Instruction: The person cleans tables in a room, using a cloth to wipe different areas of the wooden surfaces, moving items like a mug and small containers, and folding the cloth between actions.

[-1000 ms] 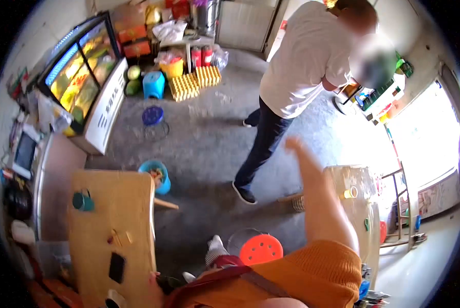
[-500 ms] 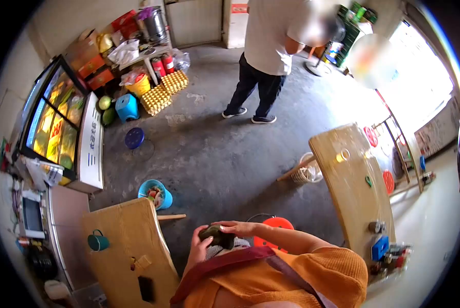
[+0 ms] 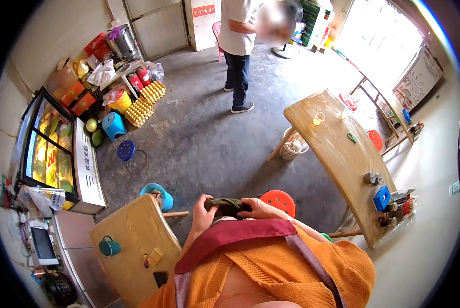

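Note:
A dark green cloth (image 3: 227, 206) stretches between my two hands in front of my body; its exact kind cannot be made out. My left hand (image 3: 203, 214) grips its left end, with the thumb on top. At the opposite end my right hand (image 3: 260, 208) pinches the fabric between thumb and fingers. Just right of that hand is a red stool (image 3: 278, 201) with holes in its seat. To the left stands a wooden table (image 3: 132, 223) with a green mug (image 3: 109, 247), small yellowish blocks (image 3: 154, 256) and a partly hidden dark flat object (image 3: 160, 278).
A blue bucket (image 3: 164, 198) stands beyond the left table. The right table (image 3: 337, 138) bears a yellow cup (image 3: 318, 118), a blue box (image 3: 381, 198) and several jars. A wicker basket (image 3: 294, 146) is beneath. Another person (image 3: 237, 56) stands at the back; a display fridge (image 3: 53, 146) is left.
The bunched cloth is now spread wider, my right hand having moved right, away from my left. My view has shifted, and the other person's stance has changed, with legs closer together.

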Tool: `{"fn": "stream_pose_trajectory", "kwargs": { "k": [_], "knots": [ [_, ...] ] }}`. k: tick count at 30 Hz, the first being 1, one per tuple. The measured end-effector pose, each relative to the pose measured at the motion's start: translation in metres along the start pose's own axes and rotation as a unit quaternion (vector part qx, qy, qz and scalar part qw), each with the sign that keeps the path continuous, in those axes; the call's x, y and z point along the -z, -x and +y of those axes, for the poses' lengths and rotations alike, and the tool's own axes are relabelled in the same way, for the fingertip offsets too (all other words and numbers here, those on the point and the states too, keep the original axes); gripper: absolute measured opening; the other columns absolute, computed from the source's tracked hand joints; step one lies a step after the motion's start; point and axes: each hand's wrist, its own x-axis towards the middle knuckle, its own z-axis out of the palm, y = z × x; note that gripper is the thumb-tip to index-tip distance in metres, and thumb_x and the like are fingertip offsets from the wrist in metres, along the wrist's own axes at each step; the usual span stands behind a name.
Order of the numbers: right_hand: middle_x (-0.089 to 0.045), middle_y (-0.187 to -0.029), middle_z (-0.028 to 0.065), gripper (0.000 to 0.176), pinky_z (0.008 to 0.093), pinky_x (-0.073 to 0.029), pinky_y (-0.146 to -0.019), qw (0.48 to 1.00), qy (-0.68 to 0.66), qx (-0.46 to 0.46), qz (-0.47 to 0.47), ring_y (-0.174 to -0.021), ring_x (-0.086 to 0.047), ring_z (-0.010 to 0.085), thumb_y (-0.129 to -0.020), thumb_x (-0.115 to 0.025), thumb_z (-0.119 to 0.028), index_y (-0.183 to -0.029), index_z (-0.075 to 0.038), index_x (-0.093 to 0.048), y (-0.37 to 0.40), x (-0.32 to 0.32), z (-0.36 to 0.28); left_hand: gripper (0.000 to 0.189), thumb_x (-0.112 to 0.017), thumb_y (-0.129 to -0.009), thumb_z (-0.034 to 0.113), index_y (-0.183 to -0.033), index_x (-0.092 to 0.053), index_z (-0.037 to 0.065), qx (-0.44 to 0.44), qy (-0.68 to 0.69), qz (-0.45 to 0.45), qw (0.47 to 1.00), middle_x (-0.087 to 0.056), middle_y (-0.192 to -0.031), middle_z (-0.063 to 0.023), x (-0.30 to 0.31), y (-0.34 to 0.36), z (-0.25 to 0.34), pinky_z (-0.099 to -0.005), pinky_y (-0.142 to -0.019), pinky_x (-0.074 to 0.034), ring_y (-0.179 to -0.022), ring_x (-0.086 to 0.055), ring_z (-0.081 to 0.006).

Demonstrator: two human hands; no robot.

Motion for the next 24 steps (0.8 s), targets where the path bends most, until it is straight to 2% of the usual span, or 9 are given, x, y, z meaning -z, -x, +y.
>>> {"fn": "stream_pose_trajectory", "kwargs": {
  "k": [1,5,12,15,19,20,22,23,24],
  "knots": [
    [-0.069,-0.097,0.0188,0.039,0.0376,-0.05,-0.077,1.0,0.009,0.005,0.013,-0.088,-0.065,0.0244,-0.09,-0.07,-0.028,-0.114,0.002,-0.06,0.003,-0.002,-0.002,0.024,-0.072,-0.079,0.004,-0.097,-0.057,0.001,-0.01,0.001,-0.001,1.0,-0.063,-0.089,-0.0148,-0.001,0.0,-0.005,-0.036,-0.077,-0.05,-0.083,-0.063,-0.03],
    [-0.066,-0.089,0.0229,0.039,0.0416,-0.049,-0.071,0.998,0.02,0.026,0.062,-0.079,-0.064,0.032,-0.088,-0.072,-0.03,-0.104,0.003,-0.06,0.008,-0.01,-0.004,0.027,-0.076,-0.074,0.005,-0.094,-0.057,0.002,-0.099,-0.106,0.006,0.989,-0.06,-0.09,-0.0157,-0.001,0.004,-0.007,-0.041,-0.077,-0.049,-0.086,-0.06,-0.0358],
    [-0.063,-0.08,0.0264,0.03,0.0436,-0.049,-0.066,0.995,0.021,0.029,0.092,-0.074,-0.064,0.0386,-0.096,-0.061,-0.027,-0.1,0.003,-0.06,0.004,-0.017,-0.01,0.03,-0.082,-0.071,0.014,-0.088,-0.06,0.004,-0.087,-0.159,-0.006,0.983,-0.06,-0.092,-0.0126,0.014,0.015,0.001,-0.041,-0.077,-0.048,-0.087,-0.059,-0.0342],
    [-0.062,-0.082,0.0276,0.028,0.0465,-0.048,-0.066,0.993,0.039,0.057,0.097,-0.077,-0.062,0.0441,-0.098,-0.056,-0.025,-0.096,0.002,-0.058,0.002,-0.018,-0.022,0.039,-0.089,-0.063,0.028,-0.076,-0.061,0.004,-0.16,-0.243,-0.029,0.956,-0.062,-0.094,-0.0094,0.02,0.02,0.007,-0.0391,-0.078,-0.048,-0.089,-0.06,-0.0308],
    [-0.063,-0.081,0.0268,0.026,0.0484,-0.048,-0.066,0.988,0.064,0.109,0.086,-0.078,-0.062,0.0471,-0.098,-0.054,-0.026,-0.099,-0.001,-0.062,-0.021,-0.021,0.004,0.035,-0.086,-0.066,0.026,-0.078,-0.06,0.006,-0.185,-0.19,-0.03,0.964,-0.063,-0.092,-0.0063,0.019,0.014,-0.014,-0.0399,-0.081,-0.047,-0.091,-0.06,-0.0284],
    [-0.063,-0.082,0.0274,0.026,0.0473,-0.049,-0.066,0.988,0.061,0.112,0.086,-0.075,-0.062,0.0457,-0.098,-0.055,-0.027,-0.101,-0.001,-0.063,-0.023,-0.019,0.001,0.029,-0.08,-0.072,0.024,-0.083,-0.059,0.007,-0.18,-0.255,-0.031,0.95,-0.063,-0.09,-0.0073,0.021,0.017,-0.003,-0.041,-0.086,-0.045,-0.092,-0.061,-0.0288],
    [-0.065,-0.083,0.0257,0.028,0.0437,-0.05,-0.067,0.995,0.056,0.071,0.046,-0.073,-0.065,0.0385,-0.095,-0.062,-0.028,-0.1,0.0,-0.063,-0.027,-0.012,-0.008,0.017,-0.069,-0.08,0.015,-0.089,-0.058,0.006,-0.167,-0.227,0.013,0.959,-0.061,-0.085,-0.0103,0.018,0.023,-0.005,-0.0437,-0.087,-0.04,-0.088,-0.06,-0.0323],
    [-0.064,-0.082,0.021,0.027,0.0397,-0.05,-0.069,0.994,0.068,0.082,0.02,-0.074,-0.06,0.0265,-0.093,-0.066,-0.024,-0.104,0.0,-0.061,-0.027,-0.009,-0.014,0.016,-0.068,-0.078,0.007,-0.089,-0.057,0.005,-0.134,-0.206,-0.002,0.969,-0.061,-0.087,-0.0118,0.021,0.025,0.001,-0.0482,-0.094,-0.042,-0.09,-0.061,-0.0327],
    [-0.063,-0.081,0.0162,0.029,0.0357,-0.05,-0.071,0.992,0.078,0.095,-0.004,-0.075,-0.055,0.0146,-0.091,-0.07,-0.02,-0.108,0.0,-0.059,-0.026,-0.003,-0.021,0.016,-0.068,-0.079,0.007,-0.088,-0.056,0.003,-0.138,-0.196,0.011,0.971,-0.061,-0.087,-0.0136,0.021,0.028,0.0,-0.0451,-0.09,-0.043,-0.089,-0.06,-0.0343]
  ]
}}
